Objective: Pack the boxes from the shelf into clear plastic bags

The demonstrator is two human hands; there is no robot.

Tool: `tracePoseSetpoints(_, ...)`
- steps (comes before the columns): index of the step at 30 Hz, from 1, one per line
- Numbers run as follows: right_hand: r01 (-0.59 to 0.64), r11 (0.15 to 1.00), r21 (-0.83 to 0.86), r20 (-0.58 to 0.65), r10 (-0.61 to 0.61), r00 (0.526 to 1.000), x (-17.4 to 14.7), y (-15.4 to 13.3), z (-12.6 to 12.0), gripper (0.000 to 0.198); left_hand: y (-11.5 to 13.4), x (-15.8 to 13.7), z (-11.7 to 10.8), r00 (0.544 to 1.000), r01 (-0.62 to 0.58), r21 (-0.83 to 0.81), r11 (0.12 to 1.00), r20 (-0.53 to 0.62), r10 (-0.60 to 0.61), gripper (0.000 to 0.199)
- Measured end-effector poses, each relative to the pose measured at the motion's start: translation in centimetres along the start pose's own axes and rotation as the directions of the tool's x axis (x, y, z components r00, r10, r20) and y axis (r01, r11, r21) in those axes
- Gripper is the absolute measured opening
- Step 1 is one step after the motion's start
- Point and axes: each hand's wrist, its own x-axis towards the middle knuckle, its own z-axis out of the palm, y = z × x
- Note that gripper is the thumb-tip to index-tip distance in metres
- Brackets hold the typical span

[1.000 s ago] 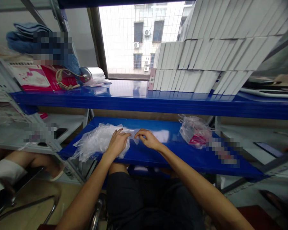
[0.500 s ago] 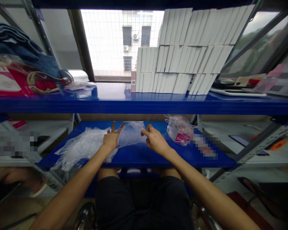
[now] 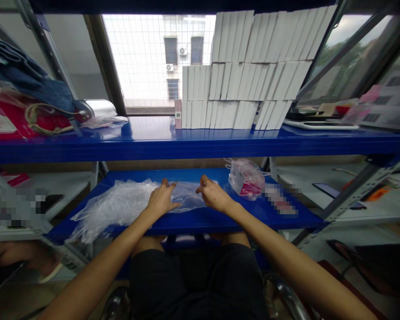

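Right hand [image 3: 215, 195] pinches clear bag [image 3: 188, 196] at right end; left hand [image 3: 162, 198], thumb and fingers parted, touches other end. Bag between hands, long axis left-to-right, nearer lap [image 3: 193, 275] than half-second ago.

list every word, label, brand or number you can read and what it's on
No readable text anywhere.
Pink box: small square mark, too small to read.
Red box: pale marks, blurred.
Wrapped packet: no words can be made out.
Pixelated item: any text hidden.
Clear bag: no print visible.
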Motion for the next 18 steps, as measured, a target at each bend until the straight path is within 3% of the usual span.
tracePoseSetpoints(3,0.035,0.998,-0.061,0.118,-0.027,0.993,-0.1,0.3,-0.3,0.036,0.5,-0.5,-0.4,0.985,0.004,0.16,0.987,0.168,-0.031,0.126)
tracePoseSetpoints(6,-0.099,0.988,-0.118,0.125,0.113,0.986,-0.1,0.7,-0.5,0.028,0.6,-0.6,-0.7,0.953,-0.029,0.165,0.986,0.302,-0.022,0.138)
tracePoseSetpoints(8,-0.198,0.974,-0.112,0.115,0.211,0.971,0.0,1.1,-0.3,0.04,0.4,-0.4,-0.7,0.94,-0.053,0.109,0.993,0.342,0.012,0.134)
tracePoseSetpoints(11,-0.266,0.964,0.016,0.129,0.262,0.956,0.1,2.1,0.5,0.059,0.3,-0.2,-0.5,0.951,-0.05,0.062,0.997,0.307,0.029,0.122)
tracePoseSetpoints(16,-0.346,0.904,0.249,0.151,0.317,0.936,0.5,4.0,2.7,0.024,0.7,-0.2,0.2,0.98,-0.024,-0.025,0.999,0.199,0.028,0.091)
tracePoseSetpoints(18,-0.388,0.881,0.27,0.156,0.357,0.921,0.7,4.1,3.8,0.023,0.9,-0.1,0.8,0.987,0.011,-0.059,0.998,0.16,-0.001,0.078)
